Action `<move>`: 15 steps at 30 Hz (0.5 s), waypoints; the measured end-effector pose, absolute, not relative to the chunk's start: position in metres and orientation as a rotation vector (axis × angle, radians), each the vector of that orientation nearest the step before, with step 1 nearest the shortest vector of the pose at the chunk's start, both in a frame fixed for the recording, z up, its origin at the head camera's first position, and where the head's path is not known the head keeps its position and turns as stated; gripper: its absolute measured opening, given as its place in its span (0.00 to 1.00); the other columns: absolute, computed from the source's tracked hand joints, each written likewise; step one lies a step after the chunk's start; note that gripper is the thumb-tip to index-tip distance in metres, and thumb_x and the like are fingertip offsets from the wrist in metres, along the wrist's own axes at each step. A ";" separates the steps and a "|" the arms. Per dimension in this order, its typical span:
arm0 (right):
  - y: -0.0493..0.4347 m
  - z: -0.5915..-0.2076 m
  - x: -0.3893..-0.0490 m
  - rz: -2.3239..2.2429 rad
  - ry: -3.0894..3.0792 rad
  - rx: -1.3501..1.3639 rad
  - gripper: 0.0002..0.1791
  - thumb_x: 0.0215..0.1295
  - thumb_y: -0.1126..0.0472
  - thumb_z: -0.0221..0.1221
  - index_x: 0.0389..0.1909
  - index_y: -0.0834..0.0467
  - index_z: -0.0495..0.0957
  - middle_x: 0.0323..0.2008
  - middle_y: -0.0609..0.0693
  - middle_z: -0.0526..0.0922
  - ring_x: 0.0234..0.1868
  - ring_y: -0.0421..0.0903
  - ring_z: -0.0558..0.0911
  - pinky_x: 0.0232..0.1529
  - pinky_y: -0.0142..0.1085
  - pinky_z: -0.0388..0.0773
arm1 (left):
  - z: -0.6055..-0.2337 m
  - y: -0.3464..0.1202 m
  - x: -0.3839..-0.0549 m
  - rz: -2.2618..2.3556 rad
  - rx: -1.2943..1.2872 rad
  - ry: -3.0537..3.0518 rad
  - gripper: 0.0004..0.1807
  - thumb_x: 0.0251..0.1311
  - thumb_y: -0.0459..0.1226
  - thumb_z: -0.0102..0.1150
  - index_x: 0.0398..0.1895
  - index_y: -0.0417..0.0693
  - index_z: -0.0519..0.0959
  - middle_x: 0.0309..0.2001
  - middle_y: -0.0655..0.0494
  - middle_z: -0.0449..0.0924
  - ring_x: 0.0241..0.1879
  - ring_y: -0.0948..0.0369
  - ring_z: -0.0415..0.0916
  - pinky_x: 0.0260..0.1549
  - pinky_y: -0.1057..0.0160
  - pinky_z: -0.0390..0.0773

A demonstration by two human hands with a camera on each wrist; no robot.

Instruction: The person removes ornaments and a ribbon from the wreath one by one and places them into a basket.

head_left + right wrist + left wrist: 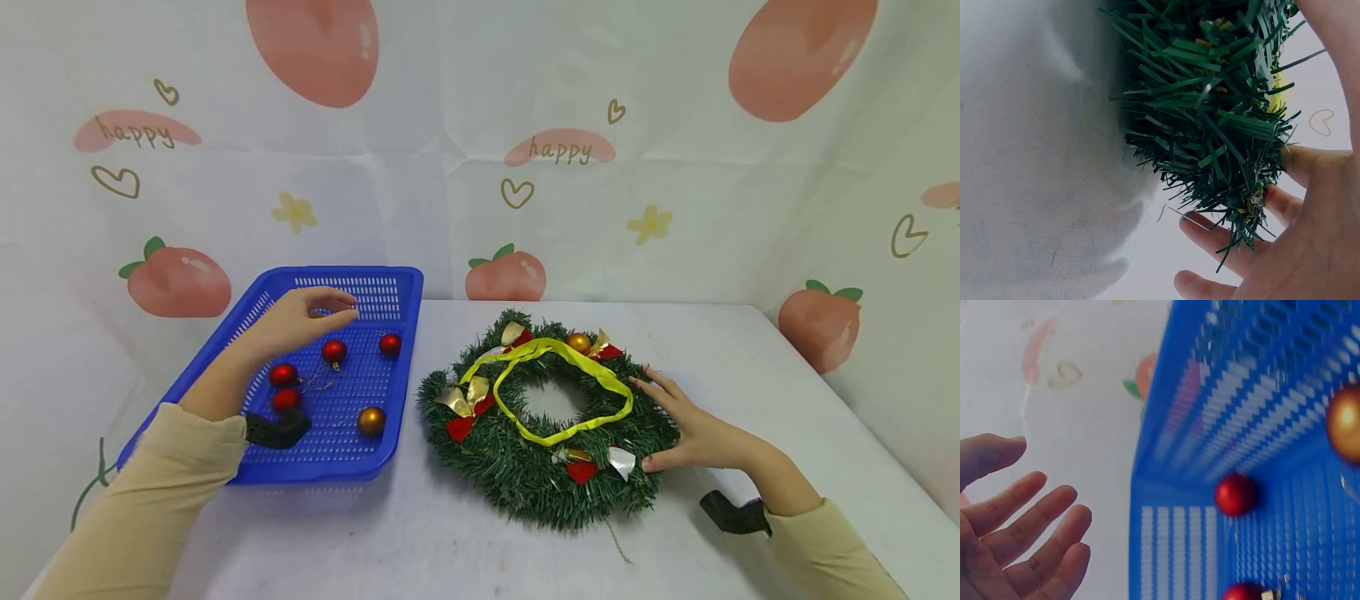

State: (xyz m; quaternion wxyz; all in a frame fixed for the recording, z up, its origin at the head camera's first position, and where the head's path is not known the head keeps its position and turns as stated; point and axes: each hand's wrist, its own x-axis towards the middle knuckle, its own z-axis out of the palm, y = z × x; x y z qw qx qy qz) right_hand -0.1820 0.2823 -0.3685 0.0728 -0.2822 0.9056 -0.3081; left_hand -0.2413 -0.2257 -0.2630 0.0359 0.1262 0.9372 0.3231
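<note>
A green tinsel wreath [517, 483] lies on the white table, trimmed with red, gold and silver bows and a gold ball. Across its top runs a loose loop of yellow ribbon [558, 437]. At the wreath's right edge, my right hand [705, 433] rests with fingers and thumb spread; in the right wrist view its fingertips [1194, 225] reach among the green needles. My left hand [300, 321] hovers over the blue basket [408, 367], holding nothing, its fingers loosely bent. Several red balls [333, 352] and a gold ball [371, 422] lie in the basket.
Behind the table [720, 333] hangs a white cloth [435, 125] printed with peaches, hearts and flowers. A thin green strand [88, 492] shows left of the basket. Black wrist mounts [735, 513] sit at both cuffs. The basket stands left of the wreath.
</note>
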 end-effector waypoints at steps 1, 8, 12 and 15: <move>0.282 -0.369 -0.182 -0.923 2.722 -0.848 0.58 0.45 0.54 0.72 0.71 0.65 0.45 0.69 0.72 0.37 0.65 0.76 0.46 0.48 0.72 0.61 | -0.262 -0.221 -0.240 1.005 0.408 2.869 0.27 0.65 0.50 0.51 0.60 0.42 0.70 0.58 0.38 0.73 0.60 0.40 0.69 0.58 0.40 0.68; 0.282 -0.369 -0.182 -0.919 2.727 -0.853 0.58 0.44 0.54 0.72 0.71 0.65 0.46 0.68 0.72 0.37 0.65 0.77 0.47 0.48 0.72 0.61 | -0.255 -0.188 -0.230 1.072 0.572 2.816 0.22 0.65 0.45 0.53 0.57 0.43 0.73 0.55 0.42 0.76 0.57 0.43 0.72 0.58 0.43 0.70; 0.282 -0.369 -0.182 -0.919 2.724 -0.849 0.58 0.44 0.54 0.72 0.70 0.65 0.46 0.68 0.72 0.36 0.65 0.77 0.46 0.48 0.72 0.61 | -0.256 -0.170 -0.228 1.086 0.669 2.801 0.19 0.64 0.42 0.54 0.54 0.43 0.75 0.52 0.44 0.78 0.51 0.48 0.76 0.52 0.48 0.75; 0.283 -0.369 -0.182 -0.923 2.722 -0.846 0.58 0.45 0.54 0.72 0.71 0.65 0.45 0.68 0.72 0.36 0.65 0.77 0.46 0.48 0.73 0.61 | -0.257 -0.158 -0.227 1.101 0.727 2.778 0.18 0.64 0.41 0.54 0.53 0.44 0.76 0.51 0.46 0.79 0.47 0.51 0.78 0.45 0.56 0.79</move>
